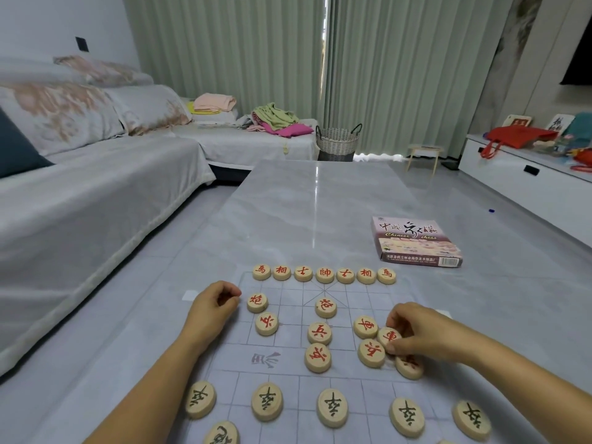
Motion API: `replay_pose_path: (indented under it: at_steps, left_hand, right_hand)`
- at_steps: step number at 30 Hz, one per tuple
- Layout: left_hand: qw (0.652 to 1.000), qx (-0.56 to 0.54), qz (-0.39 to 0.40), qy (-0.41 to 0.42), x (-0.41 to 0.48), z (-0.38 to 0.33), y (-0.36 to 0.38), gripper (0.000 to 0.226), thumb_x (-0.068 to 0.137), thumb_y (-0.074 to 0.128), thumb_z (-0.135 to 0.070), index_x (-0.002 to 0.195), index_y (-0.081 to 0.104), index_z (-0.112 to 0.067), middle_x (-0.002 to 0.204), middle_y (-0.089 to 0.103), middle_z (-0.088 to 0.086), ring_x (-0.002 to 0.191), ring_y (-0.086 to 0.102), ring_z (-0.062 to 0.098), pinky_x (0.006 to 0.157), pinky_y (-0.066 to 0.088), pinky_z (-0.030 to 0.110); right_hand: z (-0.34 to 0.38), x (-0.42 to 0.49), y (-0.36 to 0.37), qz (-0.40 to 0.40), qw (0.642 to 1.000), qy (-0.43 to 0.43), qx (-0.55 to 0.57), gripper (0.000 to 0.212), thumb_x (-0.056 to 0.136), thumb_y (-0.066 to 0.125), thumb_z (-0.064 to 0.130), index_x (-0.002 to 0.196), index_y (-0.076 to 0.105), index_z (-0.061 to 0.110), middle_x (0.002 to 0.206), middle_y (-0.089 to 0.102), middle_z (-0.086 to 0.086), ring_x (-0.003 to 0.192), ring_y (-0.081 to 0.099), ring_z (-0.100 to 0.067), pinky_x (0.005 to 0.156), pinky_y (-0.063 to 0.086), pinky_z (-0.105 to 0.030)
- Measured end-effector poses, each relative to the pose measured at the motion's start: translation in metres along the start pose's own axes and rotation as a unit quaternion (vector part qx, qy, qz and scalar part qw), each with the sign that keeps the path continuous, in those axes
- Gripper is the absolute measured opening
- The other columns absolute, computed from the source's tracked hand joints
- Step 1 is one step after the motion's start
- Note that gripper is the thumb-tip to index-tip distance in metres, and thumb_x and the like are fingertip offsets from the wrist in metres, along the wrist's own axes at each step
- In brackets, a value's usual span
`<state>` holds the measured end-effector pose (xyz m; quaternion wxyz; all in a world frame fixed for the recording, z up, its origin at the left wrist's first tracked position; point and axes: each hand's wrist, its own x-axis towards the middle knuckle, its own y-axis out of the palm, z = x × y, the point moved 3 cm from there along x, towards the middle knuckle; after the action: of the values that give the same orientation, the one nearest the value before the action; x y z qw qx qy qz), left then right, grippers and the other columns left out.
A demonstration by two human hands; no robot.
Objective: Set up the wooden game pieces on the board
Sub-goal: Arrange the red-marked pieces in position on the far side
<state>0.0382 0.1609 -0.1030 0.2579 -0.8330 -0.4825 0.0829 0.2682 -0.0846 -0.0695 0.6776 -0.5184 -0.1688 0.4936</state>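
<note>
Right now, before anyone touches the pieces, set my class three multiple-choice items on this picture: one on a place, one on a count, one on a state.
1. Where does the game box lie?
A. on the sofa
B. in the basket
C. on the table, beyond the board to the right

2. How many pieces make up the far row?
A. seven
B. five
C. nine

3. What is the right hand doing?
A. lying flat
B. pinching a red-lettered piece
C. lifting the box

Key: 1 C, the box rests on the grey tabletop past the board's far right corner. 2 A, seven discs stand side by side. 3 B, its fingers clasp the disc.
</note>
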Motion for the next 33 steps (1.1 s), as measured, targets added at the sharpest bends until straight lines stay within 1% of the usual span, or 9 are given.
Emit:
replay_pose_path:
  at_steps: [4, 8, 10, 14, 19, 22, 24, 29, 33]
  left_hand:
    - [1.000, -0.003, 0.002, 0.002, 0.000, 0.001, -0.001, 0.010, 0.086, 0.058, -0.008, 0.094, 0.061, -0.013, 0.099, 0.062, 0.006, 0.092, 0.057, 0.016, 0.072, 0.043, 0.017]
    - [1.000, 0.004, 0.018, 0.009, -0.001, 0.000, 0.001, 0.011, 0.084, 0.061, -0.008, 0.094, 0.061, -0.015, 0.101, 0.060, 0.004, 0.093, 0.057, 0.016, 0.078, 0.044, 0.021]
    - [1.000, 0.000, 0.020, 0.015, -0.001, 0.000, 0.001, 0.010, 0.084, 0.062, -0.008, 0.091, 0.061, -0.015, 0.100, 0.060, 0.005, 0.092, 0.057, 0.017, 0.078, 0.044, 0.021]
    - [1.000, -0.001, 0.006, 0.021, 0.001, 0.001, 0.000, 0.009, 0.084, 0.061, -0.007, 0.087, 0.061, -0.016, 0.100, 0.061, 0.005, 0.092, 0.057, 0.017, 0.077, 0.044, 0.022]
    - [1.000, 0.013, 0.001, 0.025, 0.002, 0.004, 0.001, 0.007, 0.085, 0.060, -0.009, 0.089, 0.062, -0.014, 0.098, 0.061, 0.004, 0.090, 0.057, 0.015, 0.074, 0.043, 0.022]
    - [0.999, 0.015, -0.004, 0.029, 0.002, 0.004, 0.002, 0.006, 0.085, 0.061, -0.009, 0.088, 0.063, -0.014, 0.097, 0.062, 0.004, 0.090, 0.057, 0.016, 0.072, 0.043, 0.021]
    - [0.999, 0.018, -0.003, 0.031, 0.003, 0.004, 0.002, 0.006, 0.085, 0.061, -0.009, 0.088, 0.063, -0.015, 0.097, 0.062, 0.005, 0.090, 0.057, 0.016, 0.074, 0.044, 0.023]
    - [0.999, 0.020, -0.002, 0.032, 0.002, 0.003, 0.003, 0.007, 0.086, 0.060, -0.009, 0.087, 0.062, -0.015, 0.095, 0.062, 0.004, 0.088, 0.057, 0.015, 0.073, 0.043, 0.024]
    - [0.999, 0.023, -0.002, 0.034, 0.002, 0.002, 0.003, 0.007, 0.086, 0.059, -0.009, 0.087, 0.062, -0.015, 0.095, 0.061, 0.004, 0.088, 0.057, 0.015, 0.072, 0.044, 0.022]
  right_hand:
    - [-0.008, 0.005, -0.001, -0.020, 1.000, 0.003, 0.009, 0.027, 0.077, 0.069, 0.034, 0.098, 0.055, 0.025, 0.097, 0.057, 0.007, 0.084, 0.056, -0.009, 0.071, 0.049, -0.021]
    - [-0.035, 0.019, -0.022, -0.112, 0.993, 0.016, 0.021, 0.022, 0.075, 0.070, 0.034, 0.089, 0.055, 0.025, 0.097, 0.057, 0.002, 0.081, 0.055, -0.008, 0.066, 0.043, -0.019]
    - [-0.053, 0.027, -0.030, -0.144, 0.989, 0.032, 0.022, 0.021, 0.077, 0.069, 0.034, 0.089, 0.055, 0.024, 0.101, 0.056, -0.002, 0.083, 0.055, -0.011, 0.070, 0.041, -0.021]
    - [-0.072, 0.039, -0.028, -0.154, 0.985, 0.041, 0.058, 0.023, 0.083, 0.064, 0.033, 0.102, 0.054, 0.024, 0.108, 0.051, -0.003, 0.090, 0.052, -0.012, 0.079, 0.039, -0.022]
    - [-0.077, 0.053, -0.023, -0.186, 0.981, 0.026, 0.051, 0.040, 0.088, 0.059, 0.022, 0.126, 0.053, 0.013, 0.111, 0.046, -0.001, 0.102, 0.046, -0.014, 0.094, 0.036, -0.024]
    - [-0.078, 0.061, -0.027, -0.196, 0.979, 0.028, 0.051, 0.042, 0.088, 0.058, 0.023, 0.128, 0.052, 0.012, 0.121, 0.049, -0.007, 0.111, 0.047, -0.019, 0.099, 0.035, -0.027]
    - [-0.078, 0.065, -0.029, -0.202, 0.977, 0.032, 0.054, 0.042, 0.089, 0.057, 0.022, 0.129, 0.051, 0.012, 0.125, 0.048, -0.009, 0.116, 0.046, -0.022, 0.102, 0.034, -0.029]
    - [-0.078, 0.075, -0.029, -0.219, 0.973, 0.023, 0.065, 0.044, 0.087, 0.057, 0.014, 0.131, 0.049, 0.009, 0.125, 0.049, -0.013, 0.115, 0.046, -0.024, 0.101, 0.032, -0.027]
    - [-0.081, 0.077, -0.027, -0.235, 0.966, 0.039, 0.100, 0.053, 0.083, 0.061, 0.012, 0.133, 0.045, 0.008, 0.132, 0.045, -0.013, 0.121, 0.045, -0.026, 0.105, 0.034, -0.033]
